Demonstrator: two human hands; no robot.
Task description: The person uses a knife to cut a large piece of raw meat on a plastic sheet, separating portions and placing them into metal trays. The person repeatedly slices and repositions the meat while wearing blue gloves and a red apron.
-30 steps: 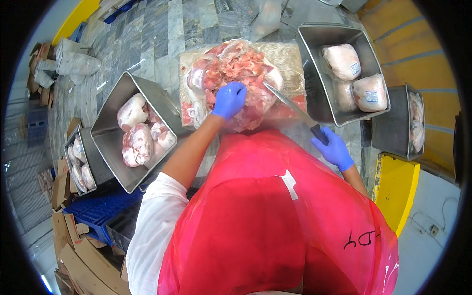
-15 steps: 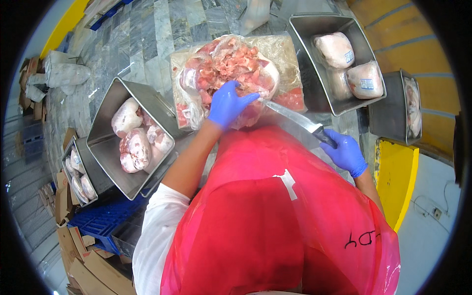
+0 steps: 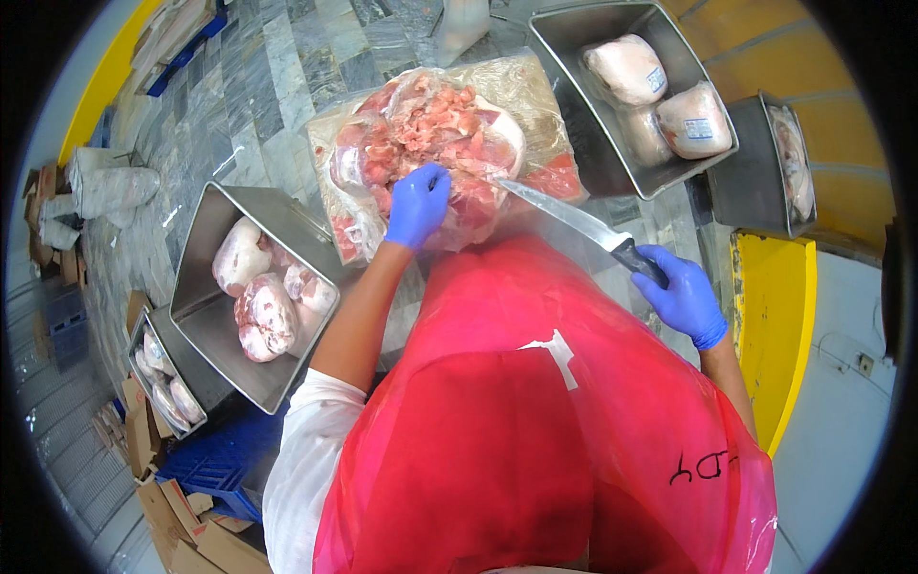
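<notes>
A heap of pink meat pieces (image 3: 440, 115) lies in clear plastic film on a wrapped block (image 3: 521, 86) in front of me. My left hand (image 3: 419, 204), in a blue glove, is closed like a fist at the heap's near edge. Whatever its fingers might hold is hidden. In my blue-gloved right hand (image 3: 684, 295) is the black handle of a knife (image 3: 564, 218). Its long blade points up and left, the tip by the right near side of the meat.
Metal bins with wrapped meat stand on both sides: one at the left (image 3: 206, 287), one at the right (image 3: 631, 19), smaller ones beyond each. A blue pallet (image 3: 215, 469) and torn cardboard (image 3: 229, 550) lie at lower left. A yellow barrier (image 3: 775, 335) stands at right.
My left hand has drawn back slightly and leftward from the meat, its spread thumb and fingers now curled closed. The right hand still grips the knife. The whole view has turned a little.
</notes>
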